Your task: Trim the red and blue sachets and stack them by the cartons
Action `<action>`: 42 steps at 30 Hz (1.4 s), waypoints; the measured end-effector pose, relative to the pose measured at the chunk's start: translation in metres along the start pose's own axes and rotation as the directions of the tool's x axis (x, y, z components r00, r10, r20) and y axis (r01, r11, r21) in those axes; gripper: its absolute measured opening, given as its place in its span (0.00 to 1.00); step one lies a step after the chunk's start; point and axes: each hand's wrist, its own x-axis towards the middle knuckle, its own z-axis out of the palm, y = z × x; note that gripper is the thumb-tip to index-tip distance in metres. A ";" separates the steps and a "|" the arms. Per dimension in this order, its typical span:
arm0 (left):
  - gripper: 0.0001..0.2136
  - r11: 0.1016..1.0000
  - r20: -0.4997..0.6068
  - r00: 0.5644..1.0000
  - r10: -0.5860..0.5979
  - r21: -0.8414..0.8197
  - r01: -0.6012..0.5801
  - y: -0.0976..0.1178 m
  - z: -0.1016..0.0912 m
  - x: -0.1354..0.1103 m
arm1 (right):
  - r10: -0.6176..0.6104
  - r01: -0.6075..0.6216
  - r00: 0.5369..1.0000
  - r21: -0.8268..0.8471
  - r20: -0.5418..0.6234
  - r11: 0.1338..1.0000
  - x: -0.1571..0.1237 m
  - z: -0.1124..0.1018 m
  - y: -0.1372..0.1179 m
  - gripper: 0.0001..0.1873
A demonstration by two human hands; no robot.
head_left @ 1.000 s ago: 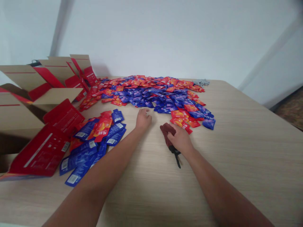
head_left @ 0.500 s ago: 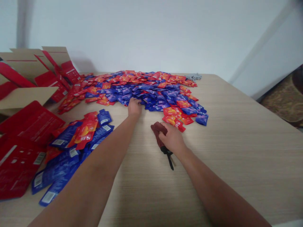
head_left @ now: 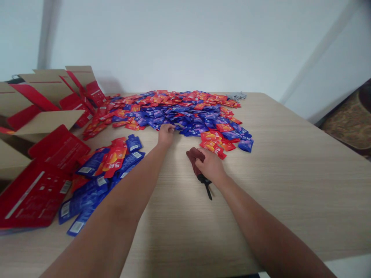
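Observation:
My left hand [head_left: 166, 134] is at the front edge of a long heap of small packets [head_left: 185, 112], blue-purple and red-orange. Its fingers are curled together, and what they hold, if anything, is hidden. Nearer to me and to the right, my right hand [head_left: 211, 165] is closed around a maroon fabric bundle [head_left: 193, 157] with a black end and a dangling black strap [head_left: 208, 192]. The bundle is just above or on the table; I cannot tell which. Red packets [head_left: 213, 146] lie right behind this hand.
At the left stand open red cardboard boxes [head_left: 43, 193] with tan insides and raised flaps. Beside my left forearm lies a smaller pile of blue and red packets [head_left: 84, 195]. A crumpled grey thing [head_left: 237, 95] sits at the table's [head_left: 290, 173] back edge, near the wall.
The view has shifted, so the boxes and near pile appear farther right. My left hand has drawn back slightly from the heap, its fingers more curled. My right hand keeps its hold on the bundle.

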 end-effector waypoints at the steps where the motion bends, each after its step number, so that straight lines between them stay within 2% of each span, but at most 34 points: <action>1: 0.04 0.999 -0.002 0.999 -0.036 -0.010 0.036 0.000 -0.003 -0.004 | -0.004 0.004 1.000 0.003 0.000 1.000 0.000 0.000 0.000 0.17; 4: 0.04 0.986 -0.002 0.988 -0.157 -0.051 0.157 -0.001 -0.013 -0.021 | -0.009 0.009 1.000 0.008 -0.009 1.000 0.000 0.001 0.002 0.18; 7: 0.06 0.969 0.020 0.976 -0.219 -0.109 0.220 0.000 -0.023 -0.046 | -0.003 0.004 1.000 0.020 -0.026 1.000 0.000 0.002 0.004 0.19; 15: 0.11 0.947 0.191 0.960 -0.207 -0.209 0.246 0.027 -0.065 -0.133 | 0.026 -0.019 0.998 0.109 -0.064 0.994 0.002 0.002 0.011 0.22; 18: 0.09 0.955 0.240 0.957 -0.162 -0.208 0.213 0.041 -0.081 -0.165 | 0.016 -0.009 0.998 0.107 -0.069 0.994 0.003 0.003 0.012 0.22; 20: 0.06 0.982 0.254 0.966 -0.057 -0.159 0.099 0.051 -0.088 -0.183 | 0.014 -0.007 0.997 0.111 -0.070 0.994 0.003 0.004 0.013 0.23; 22: 0.05 0.994 0.300 0.953 0.037 -0.105 -0.006 0.060 -0.093 -0.196 | 0.015 -0.007 0.997 0.117 -0.071 0.993 0.003 0.004 0.014 0.23; 27: 0.10 0.987 0.508 0.847 0.158 -0.052 -0.153 0.081 -0.099 -0.207 | 0.007 0.002 0.997 0.117 -0.081 0.993 0.003 0.003 0.013 0.24; 35: 0.14 0.952 0.664 0.725 0.181 0.067 -0.298 0.102 -0.112 -0.204 | -0.005 0.016 0.996 0.132 -0.085 0.991 0.002 0.002 0.013 0.24; 37: 0.14 0.953 0.650 0.739 0.176 0.077 -0.294 0.104 -0.113 -0.206 | -0.016 0.030 0.996 0.155 -0.091 0.988 0.002 0.002 0.013 0.24; 40: 0.13 0.966 0.558 0.816 0.147 0.098 -0.241 0.101 -0.109 -0.208 | -0.021 0.039 0.995 0.180 -0.101 0.983 0.001 0.001 0.011 0.24; 42: 0.15 0.969 0.511 0.851 0.122 0.122 -0.213 0.095 -0.105 -0.209 | -0.022 0.046 0.994 0.212 -0.111 0.976 -0.001 0.000 0.008 0.23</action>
